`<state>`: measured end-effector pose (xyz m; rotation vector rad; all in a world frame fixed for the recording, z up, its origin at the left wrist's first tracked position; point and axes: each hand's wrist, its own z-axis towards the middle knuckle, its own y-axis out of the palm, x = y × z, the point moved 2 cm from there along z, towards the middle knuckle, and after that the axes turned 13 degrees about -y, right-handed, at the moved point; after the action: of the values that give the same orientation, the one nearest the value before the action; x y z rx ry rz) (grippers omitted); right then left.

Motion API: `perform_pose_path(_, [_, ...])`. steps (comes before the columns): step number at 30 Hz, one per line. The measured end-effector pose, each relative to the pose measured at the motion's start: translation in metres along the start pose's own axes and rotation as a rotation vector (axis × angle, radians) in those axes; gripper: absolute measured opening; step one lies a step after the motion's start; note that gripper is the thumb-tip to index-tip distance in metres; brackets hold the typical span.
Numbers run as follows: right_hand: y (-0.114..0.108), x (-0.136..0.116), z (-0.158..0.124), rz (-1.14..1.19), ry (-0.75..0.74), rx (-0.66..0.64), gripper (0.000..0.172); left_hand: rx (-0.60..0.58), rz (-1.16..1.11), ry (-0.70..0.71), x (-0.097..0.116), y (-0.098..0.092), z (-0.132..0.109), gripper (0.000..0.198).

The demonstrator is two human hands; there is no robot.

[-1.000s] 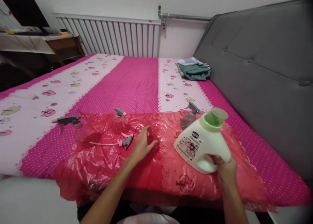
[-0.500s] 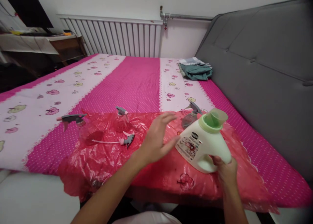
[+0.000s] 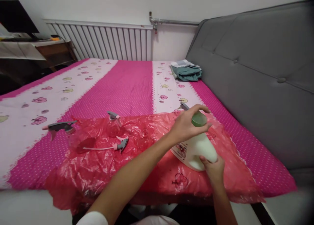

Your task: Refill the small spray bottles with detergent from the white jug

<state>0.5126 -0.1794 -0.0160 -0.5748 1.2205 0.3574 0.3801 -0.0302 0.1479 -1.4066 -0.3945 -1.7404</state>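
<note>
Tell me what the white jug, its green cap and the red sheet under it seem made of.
The white jug: likely opaque moulded plastic, smooth and rounded with a soft sheen. The green cap: plastic by its look, smooth, dull sheen. The red sheet: thin plastic film, glossy and crinkled; the print of the bedspread shows through it.
</note>
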Motion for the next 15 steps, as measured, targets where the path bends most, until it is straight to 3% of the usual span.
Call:
perform_pose_path(6, [0.004, -0.001, -0.004, -0.045, -0.029, 0.086, 0.073, 0.137, 0.118, -0.106, 0.004, 0.012, -0.007, 0.039])
perform_pose_path(15, [0.006, 0.013, -0.002, -0.075, -0.073, 0.119, 0.085, 0.217, 0.1, -0.081, 0.006, 0.021, -0.008, 0.041])
